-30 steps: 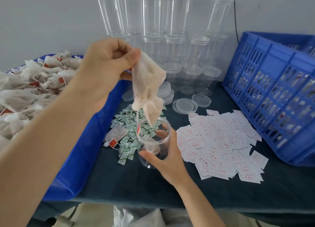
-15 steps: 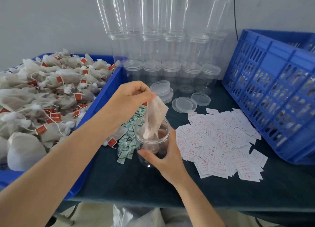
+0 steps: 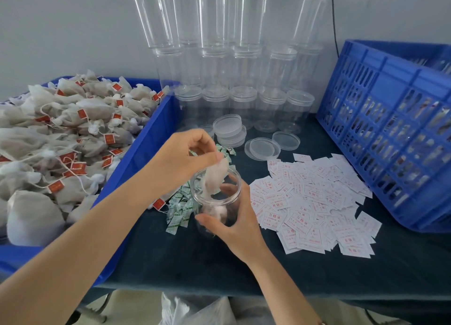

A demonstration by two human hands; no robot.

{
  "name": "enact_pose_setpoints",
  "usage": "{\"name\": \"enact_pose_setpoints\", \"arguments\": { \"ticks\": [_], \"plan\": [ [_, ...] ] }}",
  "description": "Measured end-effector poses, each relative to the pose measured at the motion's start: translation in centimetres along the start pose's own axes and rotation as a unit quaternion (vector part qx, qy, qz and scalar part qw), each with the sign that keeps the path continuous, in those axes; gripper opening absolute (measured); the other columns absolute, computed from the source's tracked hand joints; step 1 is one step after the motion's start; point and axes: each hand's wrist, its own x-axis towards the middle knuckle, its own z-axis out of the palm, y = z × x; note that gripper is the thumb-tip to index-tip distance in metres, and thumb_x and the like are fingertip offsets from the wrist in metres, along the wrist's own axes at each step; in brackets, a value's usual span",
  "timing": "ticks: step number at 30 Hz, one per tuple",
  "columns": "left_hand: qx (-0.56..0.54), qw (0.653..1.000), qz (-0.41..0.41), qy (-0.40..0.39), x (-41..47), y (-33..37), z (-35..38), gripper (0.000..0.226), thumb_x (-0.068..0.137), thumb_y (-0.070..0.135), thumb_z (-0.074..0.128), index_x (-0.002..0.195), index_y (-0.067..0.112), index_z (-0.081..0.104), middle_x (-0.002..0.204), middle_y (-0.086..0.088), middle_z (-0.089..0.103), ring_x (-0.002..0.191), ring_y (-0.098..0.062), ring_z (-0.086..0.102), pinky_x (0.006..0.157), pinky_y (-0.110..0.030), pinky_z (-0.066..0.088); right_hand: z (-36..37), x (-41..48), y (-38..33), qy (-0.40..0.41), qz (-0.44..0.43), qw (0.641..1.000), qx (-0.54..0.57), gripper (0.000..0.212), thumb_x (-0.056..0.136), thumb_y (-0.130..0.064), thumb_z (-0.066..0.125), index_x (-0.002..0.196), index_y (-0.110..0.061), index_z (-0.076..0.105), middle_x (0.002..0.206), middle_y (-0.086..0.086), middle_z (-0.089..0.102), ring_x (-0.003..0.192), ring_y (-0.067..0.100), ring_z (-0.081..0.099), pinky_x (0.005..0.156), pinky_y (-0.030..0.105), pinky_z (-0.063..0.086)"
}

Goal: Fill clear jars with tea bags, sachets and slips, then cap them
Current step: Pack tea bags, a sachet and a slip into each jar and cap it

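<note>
tea bag [image 3: 213, 180] (gauzy) lower in clear jar [image 3: 211, 206] | left fingers [image 3: 208, 156] pinch it | right fingers [image 3: 207, 222] clasp jar

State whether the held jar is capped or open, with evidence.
Open. The jar is uncovered; the left hand pinches a tea bag hanging into its mouth, and the right hand grips it.

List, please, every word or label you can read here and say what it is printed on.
"合格证": red heading on the white slips; the smaller print below it is too small to read.
Red tags on the tea bags: print too blurred to read.
Green sachets: print too small to read.
Clear jars, lids, blue crate: no text visible.
</note>
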Motion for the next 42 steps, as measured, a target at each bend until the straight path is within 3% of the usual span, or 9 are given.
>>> {"name": "enact_pose_setpoints", "arguments": {
  "ticks": [6,11,14,17,25,27,31,36,42],
  "plan": [
    [0.053,0.998,0.002,0.042,0.2,-0.9,-3.9,0.006,0.082,0.019,0.071,0.086,0.018,0.067,0.082,0.005,0.071,0.078,-0.002,0.066,0.072,-0.006,0.049,0.0,-0.1,-0.1,0.007,-0.003,1.0,-0.018,0.087,0.068,-0.042,0.089,0.135,-0.057,0.035,0.127,-0.025,0.053,0.128,0.005,0.051,0.102,0.025,0.047],
    [0.264,0.95,-0.08,0.145,1.7,-5.2,-9.9,0.008,0.089,0.01,0.064,0.089,0.018,0.064,0.097,-0.002,0.068,0.084,-0.009,0.061,0.074,-0.026,0.045,0.1,-0.1,0.1,0.001,0.004,1.0,-0.013,0.091,0.065,-0.045,0.09,0.136,-0.057,0.035,0.13,-0.018,0.052,0.128,0.007,0.051,0.106,0.035,0.047],
    [0.414,0.884,-0.218,0.01,1.7,-9.8,-11.3,0.023,0.091,0.0,0.055,0.113,0.001,0.061,0.119,-0.021,0.06,0.106,-0.034,0.057,0.09,-0.04,0.045,0.1,-0.1,0.1,0.001,0.005,1.0,-0.015,0.091,0.065,-0.046,0.09,0.138,-0.054,0.035,0.13,-0.019,0.053,0.129,0.008,0.052,0.106,0.036,0.048],
    [0.518,0.828,-0.194,-0.09,1.1,-11.6,-11.1,0.023,0.094,0.01,0.052,0.116,0.006,0.059,0.123,-0.017,0.055,0.11,-0.031,0.053,0.095,-0.04,0.044,0.2,-0.2,0.0,0.0,0.007,1.0,-0.019,0.092,0.066,-0.047,0.09,0.139,-0.053,0.034,0.13,-0.02,0.053,0.129,0.007,0.051,0.106,0.035,0.048],
    [0.409,0.885,-0.147,0.167,1.0,-11.1,-11.7,0.032,0.078,-0.003,0.071,0.058,0.014,0.052,0.072,-0.007,0.056,0.072,-0.028,0.055,0.066,-0.043,0.049,0.0,-0.3,-0.2,-0.002,0.01,1.0,-0.011,0.089,0.066,-0.045,0.089,0.136,-0.055,0.035,0.126,-0.028,0.053,0.127,0.004,0.052,0.102,0.024,0.048],
    [0.433,0.868,-0.143,0.196,0.9,-11.0,-11.7,0.027,0.077,-0.001,0.073,0.061,0.013,0.056,0.073,-0.005,0.056,0.072,-0.027,0.055,0.061,-0.04,0.047,0.1,-0.3,-0.2,-0.002,0.01,1.0,-0.01,0.09,0.066,-0.046,0.089,0.136,-0.055,0.035,0.126,-0.027,0.053,0.127,0.004,0.052,0.101,0.023,0.048],
    [0.555,0.8,-0.226,0.042,0.6,-11.0,-11.1,0.013,0.089,0.01,0.059,0.1,0.015,0.063,0.106,-0.011,0.063,0.098,-0.031,0.059,0.08,-0.04,0.049,0.1,-0.3,-0.3,-0.001,0.005,1.0,-0.005,0.089,0.066,-0.044,0.089,0.135,-0.055,0.035,0.127,-0.026,0.053,0.128,0.004,0.052,0.101,0.022,0.047],
    [0.44,0.86,-0.202,0.16,0.4,-10.7,-11.7,0.027,0.086,0.003,0.063,0.068,0.023,0.06,0.097,-0.012,0.066,0.093,-0.035,0.059,0.079,-0.047,0.053,0.0,-0.4,-0.3,-0.002,0.003,1.0,-0.011,0.088,0.066,-0.044,0.089,0.134,-0.058,0.035,0.127,-0.028,0.053,0.128,0.003,0.052,0.102,0.024,0.048],
    [0.356,0.899,-0.146,0.208,0.3,-10.3,-11.6,0.016,0.09,0.006,0.06,0.079,0.017,0.058,0.102,-0.009,0.061,0.095,-0.029,0.055,0.081,-0.044,0.046,0.0,-0.3,-0.1,-0.003,0.005,1.0,-0.007,0.091,0.066,-0.045,0.09,0.138,-0.053,0.035,0.131,-0.021,0.053,0.129,0.006,0.051,0.105,0.03,0.048]
  ]
}}
